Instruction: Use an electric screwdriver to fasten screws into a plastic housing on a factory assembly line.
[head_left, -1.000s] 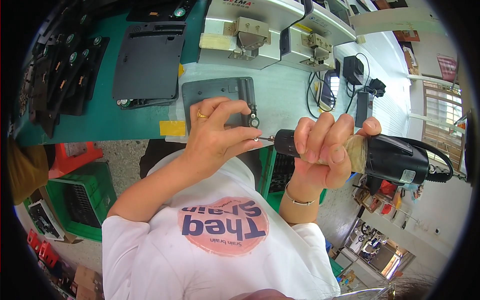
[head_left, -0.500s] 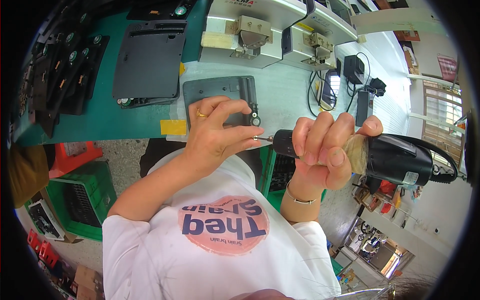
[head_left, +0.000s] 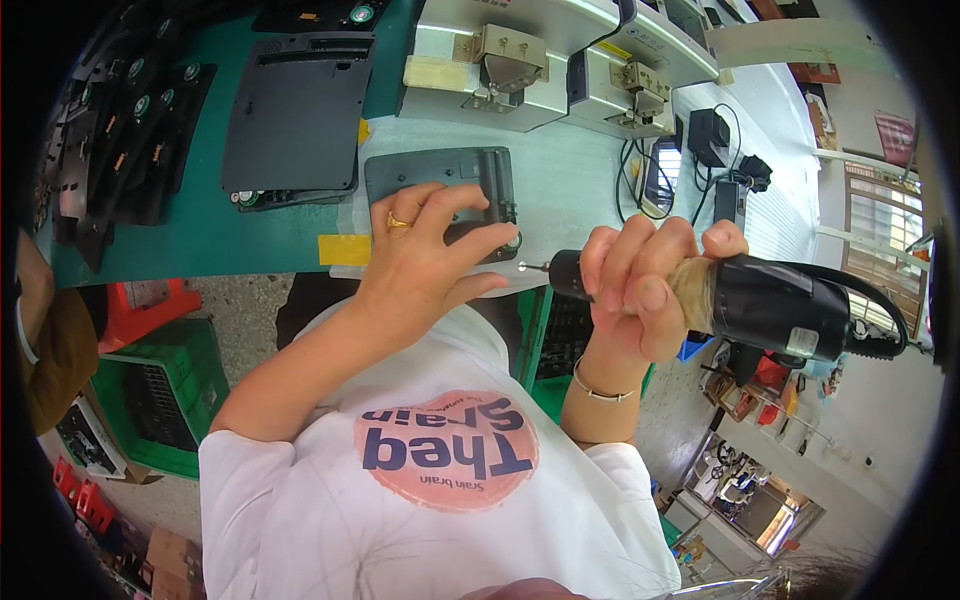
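My right hand point(head_left: 645, 285) is wrapped round a black electric screwdriver point(head_left: 785, 305), held roughly level with its bit pointing left. A small shiny piece, apparently a screw point(head_left: 521, 266), sits at the tip of the bit. Over the near part of a dark grey plastic panel point(head_left: 410, 170) rests my left hand point(head_left: 425, 250), its fingers spread and thumb apart, gripping nothing. The index fingertip reaches the panel's near right corner, by a round fitting that it partly covers. Fingers hide much of the panel's near edge.
Stacked dark panels point(head_left: 295, 120) lie to the left, with more leaning parts point(head_left: 140, 150) beyond. Two silver machines point(head_left: 490, 75) stand at the back. A yellow tape patch point(head_left: 343, 250) marks the table edge; black cables point(head_left: 640, 190) lie right. A green crate point(head_left: 150, 400) is on the floor.
My left fingers have come away from the bit's tip and spread over the panel's near right corner. The screwdriver has shifted slightly, its tip a little farther away and to the right.
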